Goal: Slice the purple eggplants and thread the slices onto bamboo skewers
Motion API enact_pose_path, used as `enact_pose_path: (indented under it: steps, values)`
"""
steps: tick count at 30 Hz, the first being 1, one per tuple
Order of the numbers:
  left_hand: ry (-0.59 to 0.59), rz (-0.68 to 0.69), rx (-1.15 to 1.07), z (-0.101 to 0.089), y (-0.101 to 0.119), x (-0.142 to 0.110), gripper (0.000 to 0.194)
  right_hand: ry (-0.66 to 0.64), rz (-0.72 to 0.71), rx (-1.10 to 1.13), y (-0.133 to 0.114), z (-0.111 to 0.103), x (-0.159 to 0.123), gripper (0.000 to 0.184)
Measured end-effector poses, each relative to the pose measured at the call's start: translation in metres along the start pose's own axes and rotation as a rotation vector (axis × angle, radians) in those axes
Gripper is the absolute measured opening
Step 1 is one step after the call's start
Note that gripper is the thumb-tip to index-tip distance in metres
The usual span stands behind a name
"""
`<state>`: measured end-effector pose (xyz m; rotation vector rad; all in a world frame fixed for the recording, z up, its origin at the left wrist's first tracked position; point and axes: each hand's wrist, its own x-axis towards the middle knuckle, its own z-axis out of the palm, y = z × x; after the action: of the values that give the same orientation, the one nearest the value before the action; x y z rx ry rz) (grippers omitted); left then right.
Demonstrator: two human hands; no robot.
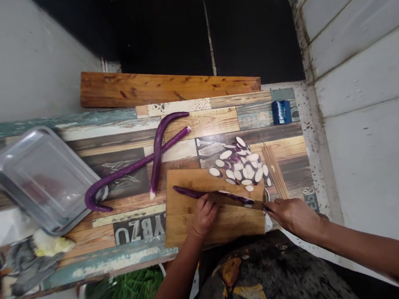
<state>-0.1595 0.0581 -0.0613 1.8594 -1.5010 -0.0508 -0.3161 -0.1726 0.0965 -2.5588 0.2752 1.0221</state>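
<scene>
A long purple eggplant [186, 191] lies across the wooden cutting board [186, 223]. My left hand [205, 214] is closed on it, fingers curled near the blade. In my right hand [295, 215] is the handle of a knife [237, 201], its blade stretching left along the eggplant toward my left fingers. Part of the eggplant is hidden behind the blade and hand. White oval eggplant slices [248, 168] with purple skin are heaped at the board's far right corner and on the table beyond. Two whole curved eggplants [157, 159] cross each other left of the board.
Wooden skewers [276, 169] lie right of the slices, with a blue box [281, 112] farther back. At left sits a clear-lidded metal tray [54, 185] near a grey glove [36, 271]. Below the table edge is a bowl of greens [130, 296]. A wooden plank [166, 85] runs behind.
</scene>
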Motion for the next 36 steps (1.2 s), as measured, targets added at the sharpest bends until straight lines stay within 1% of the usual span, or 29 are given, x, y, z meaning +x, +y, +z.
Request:
enact_pose_path:
  steps: [3,5,7,9,11,13,15,16,20,24,28,32,34,36]
  values:
    - [-0.023,-0.007,-0.012,0.001,-0.001,-0.002,0.018,-0.008,0.008,0.001,0.000,0.003,-0.001,0.026]
    - [-0.027,0.007,-0.012,0.001,-0.002,-0.002,0.019,-0.004,0.015,-0.001,-0.002,0.007,0.004,0.027]
    - [-0.008,0.024,-0.005,0.001,-0.002,-0.001,0.021,0.006,0.025,-0.003,-0.007,0.012,0.016,0.028]
    - [0.002,0.020,0.005,-0.001,-0.001,0.002,0.024,0.025,0.037,-0.003,-0.013,0.015,0.035,0.029]
    - [-0.025,-0.004,0.010,-0.003,0.000,0.004,0.028,0.064,0.056,0.021,-0.019,0.016,0.052,0.033]
    - [-0.074,-0.024,0.006,-0.005,0.001,0.004,0.032,0.122,0.098,0.066,-0.022,0.013,0.061,0.038]
    - [-0.098,-0.028,-0.001,-0.005,0.001,0.002,0.034,0.158,0.123,0.095,-0.021,0.008,0.059,0.040]
    - [-0.094,-0.025,-0.002,-0.005,0.001,0.000,0.035,0.156,0.114,0.093,-0.020,0.006,0.054,0.039]
    - [-0.052,-0.004,0.019,-0.001,-0.002,-0.008,0.029,0.069,0.027,0.062,-0.018,-0.001,0.025,0.032]
    - [-0.021,0.024,0.080,0.000,-0.003,-0.013,0.023,0.032,0.030,0.048,-0.021,0.005,0.009,0.028]
    - [-0.024,0.046,0.074,0.001,-0.004,-0.015,0.022,0.016,0.045,0.036,-0.020,0.011,0.006,0.027]
    - [-0.019,0.041,0.053,0.001,-0.005,-0.015,0.024,0.000,0.059,0.025,-0.020,0.010,0.007,0.028]
    - [-0.023,0.042,0.030,0.000,-0.005,-0.014,0.026,0.005,0.063,0.031,-0.024,0.009,0.013,0.031]
    - [-0.023,0.031,0.015,0.000,-0.004,-0.011,0.028,0.020,0.085,0.033,-0.032,0.010,0.028,0.034]
